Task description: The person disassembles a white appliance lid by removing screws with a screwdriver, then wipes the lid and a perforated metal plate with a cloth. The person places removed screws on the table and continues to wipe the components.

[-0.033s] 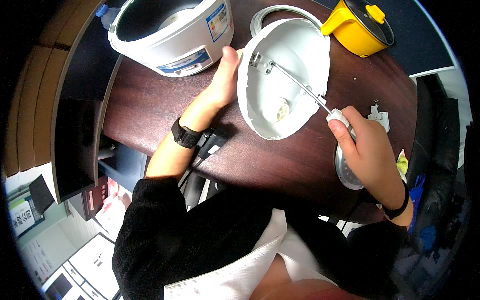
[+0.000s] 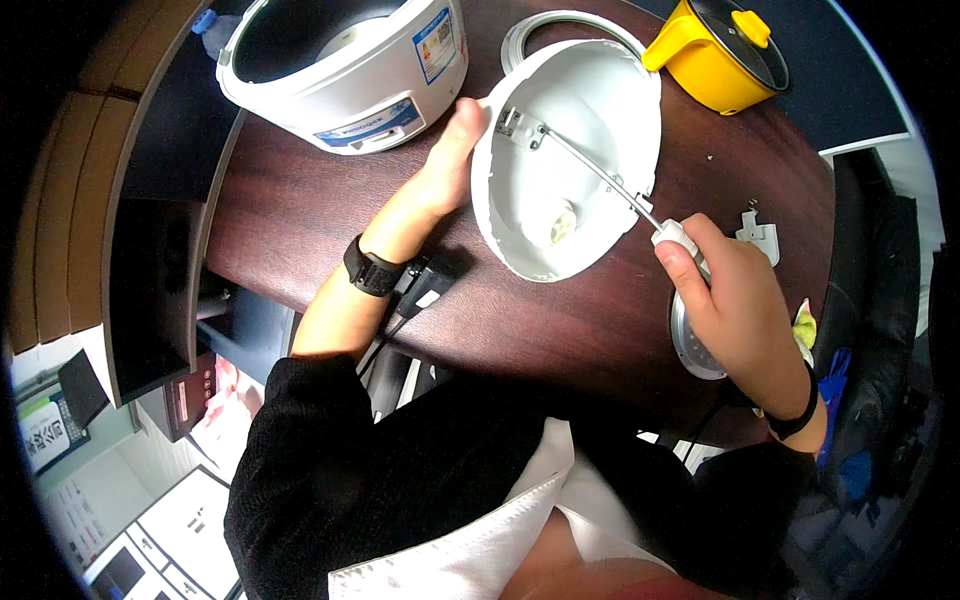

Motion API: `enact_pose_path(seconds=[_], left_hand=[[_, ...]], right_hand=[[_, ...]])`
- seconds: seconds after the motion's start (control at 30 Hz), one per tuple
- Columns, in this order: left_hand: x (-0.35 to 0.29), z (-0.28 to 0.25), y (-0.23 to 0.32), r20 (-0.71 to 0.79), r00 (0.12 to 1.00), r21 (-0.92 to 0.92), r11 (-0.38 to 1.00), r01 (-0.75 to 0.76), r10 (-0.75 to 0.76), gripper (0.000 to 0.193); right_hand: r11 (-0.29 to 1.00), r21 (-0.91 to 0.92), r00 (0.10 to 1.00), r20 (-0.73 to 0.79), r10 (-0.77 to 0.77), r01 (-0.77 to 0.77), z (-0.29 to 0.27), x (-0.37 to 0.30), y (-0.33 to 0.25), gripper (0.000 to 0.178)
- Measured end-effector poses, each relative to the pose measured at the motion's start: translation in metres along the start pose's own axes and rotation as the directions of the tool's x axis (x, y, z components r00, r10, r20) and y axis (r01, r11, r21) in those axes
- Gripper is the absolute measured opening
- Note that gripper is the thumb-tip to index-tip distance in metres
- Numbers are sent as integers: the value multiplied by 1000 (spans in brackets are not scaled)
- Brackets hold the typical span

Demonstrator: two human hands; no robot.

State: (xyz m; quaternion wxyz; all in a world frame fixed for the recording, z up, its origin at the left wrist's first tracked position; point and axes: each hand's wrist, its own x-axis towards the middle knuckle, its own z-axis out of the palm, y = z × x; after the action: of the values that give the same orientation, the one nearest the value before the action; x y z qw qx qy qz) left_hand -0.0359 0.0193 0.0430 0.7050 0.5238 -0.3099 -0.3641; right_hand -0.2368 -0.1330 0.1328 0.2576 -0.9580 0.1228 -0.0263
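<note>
My left hand point(image 2: 448, 165) grips the left rim of a white rice cooker lid shell point(image 2: 600, 215), thumb at the edge and fingers hidden behind it. The shell is tilted so that its hollow inside faces me. In my right hand point(image 2: 735, 300) is a screwdriver point(image 2: 603, 178), held by its white handle. Its long metal shaft reaches across the shell, and the tip is at a small fitting point(image 2: 523, 130) near the left inner rim. Lower in the shell sits a round cream-coloured part point(image 2: 563, 224).
A white rice cooker body point(image 2: 390, 70) stands at the far left. Behind the shell lies a pale ring point(image 2: 515, 42); a yellow pot point(image 2: 705, 60) is far right. Around my right hand are a white plastic piece point(image 2: 760, 238) and a silver perforated disc point(image 2: 692, 345). A black plug point(image 2: 428, 287) lies near my left wrist.
The shell has shifted very slightly left and tilted a little. My right hand and the screwdriver have moved a touch to the left with it.
</note>
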Motion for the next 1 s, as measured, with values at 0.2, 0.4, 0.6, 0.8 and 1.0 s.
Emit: enact_pose_path(seconds=[0.2,0.4,0.6,0.8,1.0], left_hand=[[9,-14,-7,160,987,-29,1000,-5,9,91],[8,-9,-3,118,993,-54,998,-24,31,90],[10,-13,-9,138,990,-85,996,-27,39,91],[9,-11,-7,154,988,-65,998,-22,32,92],[6,-7,-5,144,988,-46,998,-42,49,93]], right_hand=[[1000,-17,997,76,-3,4,-1,0,3,22],[900,-411,978,-77,-193,146,-12,9,-2,23],[763,-620,917,-172,-361,184,-22,19,1,25],[999,12,997,66,-37,36,-12,4,10,22],[925,320,937,338,92,-206,-11,4,5,29]])
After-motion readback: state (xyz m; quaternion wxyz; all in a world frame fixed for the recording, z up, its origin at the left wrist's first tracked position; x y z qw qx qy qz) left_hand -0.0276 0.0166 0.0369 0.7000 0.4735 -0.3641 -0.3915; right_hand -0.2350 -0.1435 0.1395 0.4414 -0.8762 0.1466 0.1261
